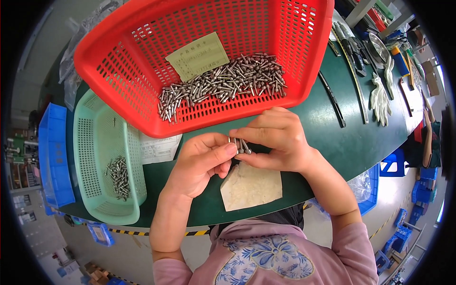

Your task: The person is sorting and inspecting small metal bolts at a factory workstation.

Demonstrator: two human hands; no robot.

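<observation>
Working over a green counter (363,142) across mid-frame, beneath a red basket (304,80) at upper centre, beside a pale green basket (103,137) at left; with right hand (279,138) and left hand (203,157), pinching several metal pins (241,145) at centre.

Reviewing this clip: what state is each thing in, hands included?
Right hand: closed, pinching a few metal pins between thumb and fingers.
Left hand: curled, thumb at those pins; its own grip unclear.
Red basket: partly filled, with a large heap of pins.
Card: inside the red basket, by the heap.
Green basket: holds a smaller heap of pins.
Pale sheet: lying on the table.
White gloves: unworn, limp.
</observation>
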